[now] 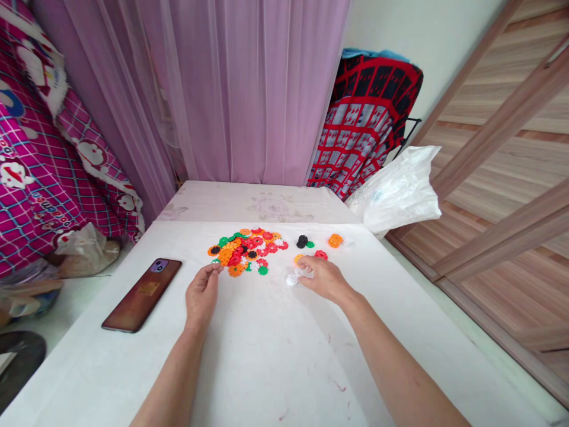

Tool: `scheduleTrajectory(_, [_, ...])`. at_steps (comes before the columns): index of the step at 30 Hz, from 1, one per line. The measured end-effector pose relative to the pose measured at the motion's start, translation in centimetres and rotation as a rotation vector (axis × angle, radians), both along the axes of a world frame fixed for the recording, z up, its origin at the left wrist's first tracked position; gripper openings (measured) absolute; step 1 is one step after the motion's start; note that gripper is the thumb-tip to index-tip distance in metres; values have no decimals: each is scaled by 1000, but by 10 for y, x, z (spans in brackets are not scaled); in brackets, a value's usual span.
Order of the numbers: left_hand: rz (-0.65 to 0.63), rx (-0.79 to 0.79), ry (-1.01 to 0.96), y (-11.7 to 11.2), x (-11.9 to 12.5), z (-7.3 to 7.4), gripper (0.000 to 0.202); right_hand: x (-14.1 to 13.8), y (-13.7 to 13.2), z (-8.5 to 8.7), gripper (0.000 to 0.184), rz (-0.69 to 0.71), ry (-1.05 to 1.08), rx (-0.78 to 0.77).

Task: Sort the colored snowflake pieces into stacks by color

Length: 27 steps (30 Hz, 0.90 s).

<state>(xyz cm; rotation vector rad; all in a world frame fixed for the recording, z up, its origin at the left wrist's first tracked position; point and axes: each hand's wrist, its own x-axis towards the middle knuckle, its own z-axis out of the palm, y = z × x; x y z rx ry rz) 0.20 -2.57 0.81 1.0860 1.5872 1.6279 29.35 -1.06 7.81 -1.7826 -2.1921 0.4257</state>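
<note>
A loose pile of small plastic snowflake discs [246, 249] in orange, red, green, black and white lies on the white table [267, 350]. My left hand [202, 293] pinches at the pile's left edge, thumb and finger together on a small piece I cannot make out. My right hand [322, 277] is closed on a white cluster of discs [293, 277] resting on the table. Near it lie a black cluster [302, 241], an orange cluster [335, 240] and a red disc [320, 255].
A dark phone [143, 293] lies left of my left hand. A white plastic bag [398, 190] sits at the table's right edge. Pink curtains and patterned bedding stand behind and to the left; a wooden slatted panel runs along the right.
</note>
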Motion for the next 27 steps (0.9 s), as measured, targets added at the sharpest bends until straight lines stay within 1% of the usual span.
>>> scheduleTrajectory(4, [3, 9, 4, -1, 0, 2, 25, -10, -1, -1, 28, 14, -24, -21])
scheduleTrajectory(10, [5, 5, -3, -1, 1, 2, 24, -16, -3, 3, 32, 65, -154, -37])
scheduleTrajectory(13, [3, 3, -20, 0, 1, 0, 23, -16, -1, 7, 35, 75, -146, -34])
scheduleTrajectory(15, [4, 7, -32, 1, 1, 0, 23, -21, 4, 9, 33, 80, -129, -11])
scheduleTrajectory(18, [6, 6, -36, 0, 1, 0, 22, -38, 18, 8, 26, 117, -124, 26])
scheduleTrajectory(21, [3, 10, -25, 0, 1, 0, 23, -67, 31, 1, 22, 172, -138, 43])
scheduleTrajectory(24, [0, 20, -22, 0, 1, 0, 25, -94, 39, -6, 23, 231, -189, 66])
scheduleTrajectory(27, [0, 13, -23, 0, 2, 0, 26, -111, 41, -12, 25, 279, -261, 60])
